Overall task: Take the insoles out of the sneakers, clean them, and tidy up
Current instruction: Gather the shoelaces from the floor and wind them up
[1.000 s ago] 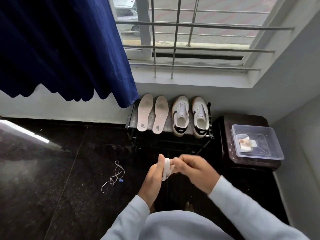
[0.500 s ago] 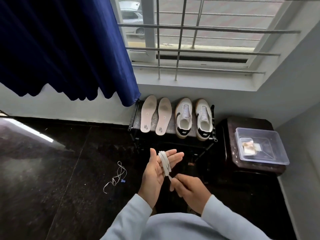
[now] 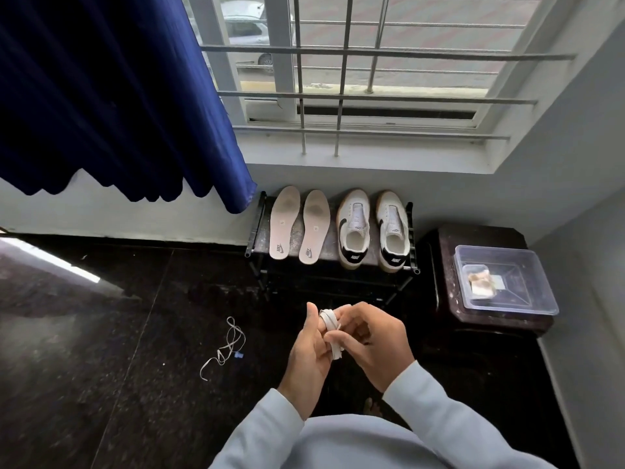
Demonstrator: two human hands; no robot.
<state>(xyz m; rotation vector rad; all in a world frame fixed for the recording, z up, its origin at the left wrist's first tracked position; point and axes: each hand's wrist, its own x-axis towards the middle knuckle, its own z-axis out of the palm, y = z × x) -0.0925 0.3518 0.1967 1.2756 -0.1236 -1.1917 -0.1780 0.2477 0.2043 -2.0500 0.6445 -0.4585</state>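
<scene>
Two white insoles (image 3: 284, 222) (image 3: 314, 226) lie side by side on the left of a low black shoe rack (image 3: 257, 231) under the window. Beside them on the rack stand two white sneakers with black heels, the left one (image 3: 353, 228) and the right one (image 3: 392, 231), both without laces. In front of my chest, my left hand (image 3: 309, 360) has a white shoelace (image 3: 332, 333) wound around its fingers. My right hand (image 3: 373, 340) pinches the lace against those fingers.
A second white shoelace (image 3: 225, 350) lies loose on the dark floor to the left, next to a small blue thing. A clear plastic box (image 3: 504, 282) holding a cloth sits on a dark stool (image 3: 449, 299) at the right. A blue curtain (image 3: 111, 96) hangs at the upper left.
My right hand, which half a second ago pulled the lace end down below my left hand, has come back up onto the wound lace. The left fingers have curled in.
</scene>
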